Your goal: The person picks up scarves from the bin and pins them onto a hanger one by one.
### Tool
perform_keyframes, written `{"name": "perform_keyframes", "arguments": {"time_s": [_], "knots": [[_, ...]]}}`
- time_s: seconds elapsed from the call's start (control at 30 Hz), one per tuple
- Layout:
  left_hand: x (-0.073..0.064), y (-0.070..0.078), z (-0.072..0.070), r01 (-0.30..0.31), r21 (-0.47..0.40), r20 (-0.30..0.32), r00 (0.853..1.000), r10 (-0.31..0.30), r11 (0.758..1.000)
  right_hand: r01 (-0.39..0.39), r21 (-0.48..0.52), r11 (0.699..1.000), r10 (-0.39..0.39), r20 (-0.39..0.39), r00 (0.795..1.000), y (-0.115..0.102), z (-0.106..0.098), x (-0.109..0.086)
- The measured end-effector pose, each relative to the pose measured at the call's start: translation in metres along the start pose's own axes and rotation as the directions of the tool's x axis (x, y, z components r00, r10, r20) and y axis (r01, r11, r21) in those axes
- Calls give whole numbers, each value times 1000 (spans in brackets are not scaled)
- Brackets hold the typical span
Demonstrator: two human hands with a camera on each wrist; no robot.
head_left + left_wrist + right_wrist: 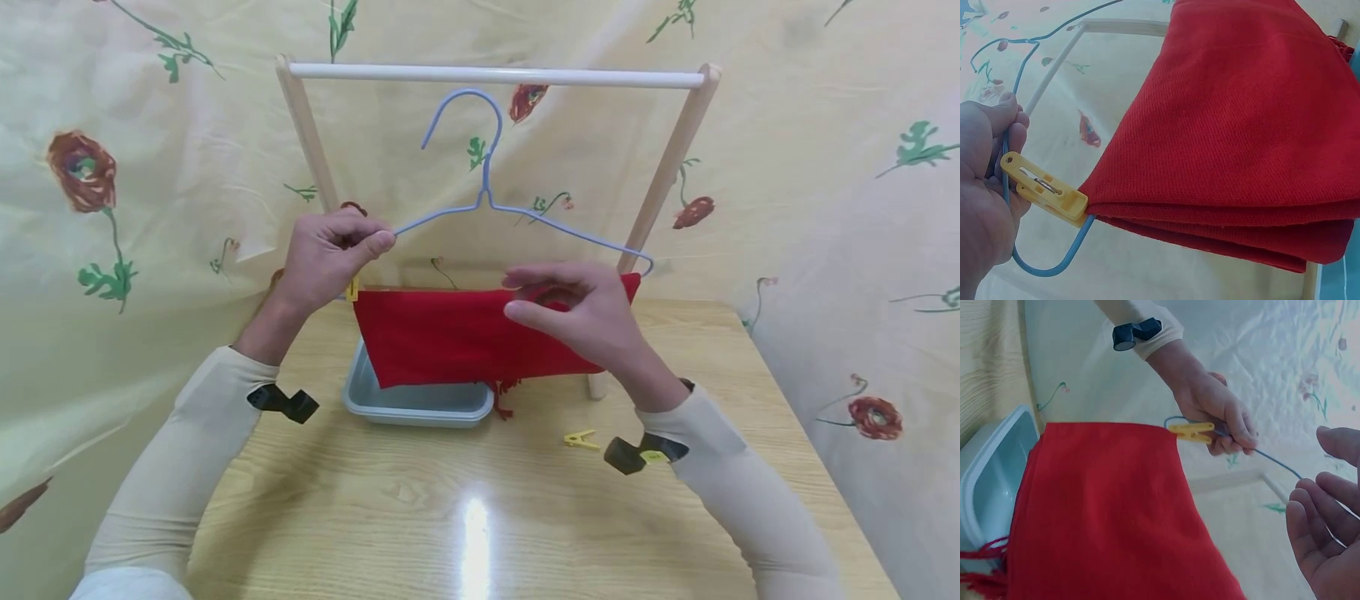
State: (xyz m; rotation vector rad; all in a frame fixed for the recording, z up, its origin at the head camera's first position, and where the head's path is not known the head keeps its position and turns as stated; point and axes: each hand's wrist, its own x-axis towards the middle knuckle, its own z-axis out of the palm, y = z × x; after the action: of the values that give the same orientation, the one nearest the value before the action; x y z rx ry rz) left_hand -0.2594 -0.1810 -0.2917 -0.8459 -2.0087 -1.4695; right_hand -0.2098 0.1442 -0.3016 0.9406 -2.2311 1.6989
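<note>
A blue wire hanger [486,179] is held up in front of the rack, its hook just below the white bar. My left hand [333,250] pinches the hanger's left arm between thumb and fingers. Folded over the hanger's lower wire is a red fringed scarf [450,333]. One yellow clothespin [1044,187] clips the scarf's left corner to the wire, close to my left fingers. My right hand [577,308] holds nothing; its fingers are loosely bent in front of the scarf's right half, as the right wrist view also shows.
A wooden rack with a white bar [495,77] stands at the back of the table. Beneath the scarf sits a light blue tray [420,417]. Another yellow clothespin [581,439] lies on the table [390,508] to the right. Flowered sheeting [825,208] surrounds the table.
</note>
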Motion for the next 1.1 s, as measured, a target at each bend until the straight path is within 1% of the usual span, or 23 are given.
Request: {"name": "perform_keyframes", "arguments": {"time_s": [0.13, 0.27, 0.47, 0.53, 0.6, 0.67, 0.73, 0.8, 0.9, 1.0, 1.1], "knots": [[0, 0, -1, -1, 9, 8, 1000, 1, 1000, -22, 14, 1000, 22, -52, 998, 6, -15, -19], [-1, -1, -2, -11, 29, 17, 1000, 10, 1000, -50, 16, 999, 51, -85, 995, 18, -28, -40], [-1, -1, -3, -3, 33, 23, 1000, 3, 999, -16, 86, 996, 24, -88, 996, 50, -41, -72], [-2, 0, -3, -1, 31, 23, 1000, 0, 1000, -43, 96, 994, 51, -77, 996, 63, -45, -83], [-1, 0, -4, 0, 29, 24, 1000, -1, 1000, -101, 65, 993, 105, -59, 993, 75, -49, -94], [-1, 0, -4, -7, 26, 25, 1000, 6, 1000, -175, 10, 985, 175, -43, 984, 87, -52, -105], [-1, 0, -4, -16, 19, 24, 1000, 15, 1000, -245, -42, 969, 244, -26, 969, 100, -55, -115], [0, 0, -4, -27, 10, 24, 999, 27, 1000, -298, -82, 951, 298, -11, 954, 113, -57, -125], [0, 0, -4, -43, 0, 26, 999, 43, 999, -357, -131, 925, 362, 11, 932, 133, -60, -139], [1, 1, -4, -64, -3, 30, 997, 65, 998, -398, -199, 895, 411, 27, 911, 151, -63, -153], [0, 0, -5, -80, 1, 32, 996, 80, 997, -437, -251, 863, 457, 23, 889, 164, -64, -163]]}}
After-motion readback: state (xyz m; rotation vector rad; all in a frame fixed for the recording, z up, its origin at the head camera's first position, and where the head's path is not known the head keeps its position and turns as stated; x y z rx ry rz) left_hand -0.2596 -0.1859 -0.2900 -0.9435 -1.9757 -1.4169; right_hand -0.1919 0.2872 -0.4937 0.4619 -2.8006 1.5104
